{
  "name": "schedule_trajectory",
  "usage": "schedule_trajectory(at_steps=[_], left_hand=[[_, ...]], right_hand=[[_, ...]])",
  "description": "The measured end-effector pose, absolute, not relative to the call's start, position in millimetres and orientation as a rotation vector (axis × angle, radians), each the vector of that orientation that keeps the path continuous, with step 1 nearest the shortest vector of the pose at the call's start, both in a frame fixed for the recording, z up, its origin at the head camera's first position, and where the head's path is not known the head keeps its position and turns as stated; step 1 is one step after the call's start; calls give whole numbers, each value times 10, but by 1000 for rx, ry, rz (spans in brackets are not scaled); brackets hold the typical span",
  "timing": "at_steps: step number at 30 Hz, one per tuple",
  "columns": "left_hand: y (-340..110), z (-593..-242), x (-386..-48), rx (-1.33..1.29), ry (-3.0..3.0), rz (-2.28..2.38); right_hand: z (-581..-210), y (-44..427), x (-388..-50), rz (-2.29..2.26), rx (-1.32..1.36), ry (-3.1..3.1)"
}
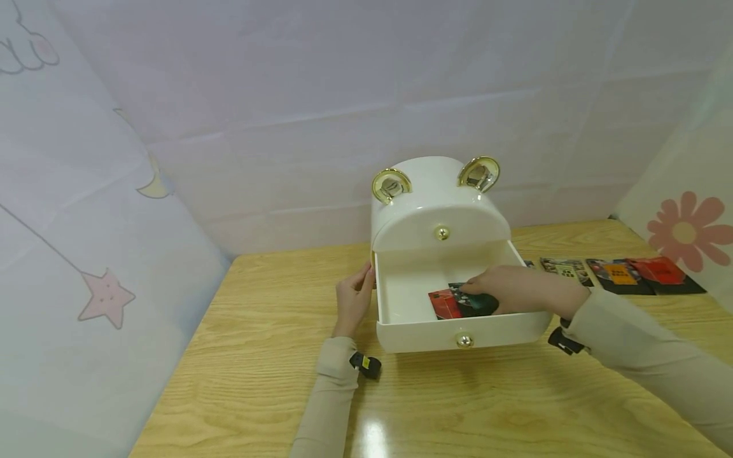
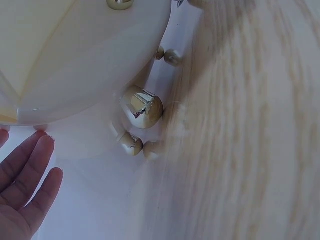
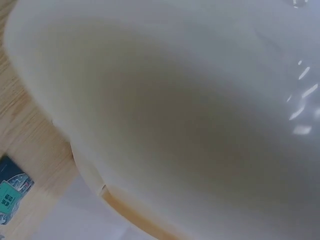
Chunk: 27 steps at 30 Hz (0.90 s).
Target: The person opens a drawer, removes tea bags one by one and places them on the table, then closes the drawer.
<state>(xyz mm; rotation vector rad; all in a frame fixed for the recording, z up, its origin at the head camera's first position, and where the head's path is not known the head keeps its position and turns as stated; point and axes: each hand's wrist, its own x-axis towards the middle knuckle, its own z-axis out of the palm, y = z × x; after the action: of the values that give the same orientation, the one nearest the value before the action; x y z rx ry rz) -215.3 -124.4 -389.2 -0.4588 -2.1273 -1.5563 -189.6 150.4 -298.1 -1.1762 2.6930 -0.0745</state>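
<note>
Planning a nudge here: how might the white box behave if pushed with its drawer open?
The box may tip forward, because its drawer is pulled far out. Its glossy surface could feel slippery. It seems stiff: the drawer shows no obvious sag.

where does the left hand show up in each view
Head: left hand just below centre, at the left side of the white box.
Left wrist: left hand in the lower left corner.
Right wrist: not in it.
Shared landmark: the white box.
</note>
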Motion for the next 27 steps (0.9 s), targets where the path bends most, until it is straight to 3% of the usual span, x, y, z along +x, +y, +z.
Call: schedule_trajectory(at_steps=[15,27], left_hand=[[-1242,-3890,-2156,-459,-2116,-1539],[-1242,-3902,-2161,-466,-2113,-1543]], right_hand=[[-2967,1500,-1873,-161,-1223,2692],[-3106,1503,-1940,-165,-1448,2897]])
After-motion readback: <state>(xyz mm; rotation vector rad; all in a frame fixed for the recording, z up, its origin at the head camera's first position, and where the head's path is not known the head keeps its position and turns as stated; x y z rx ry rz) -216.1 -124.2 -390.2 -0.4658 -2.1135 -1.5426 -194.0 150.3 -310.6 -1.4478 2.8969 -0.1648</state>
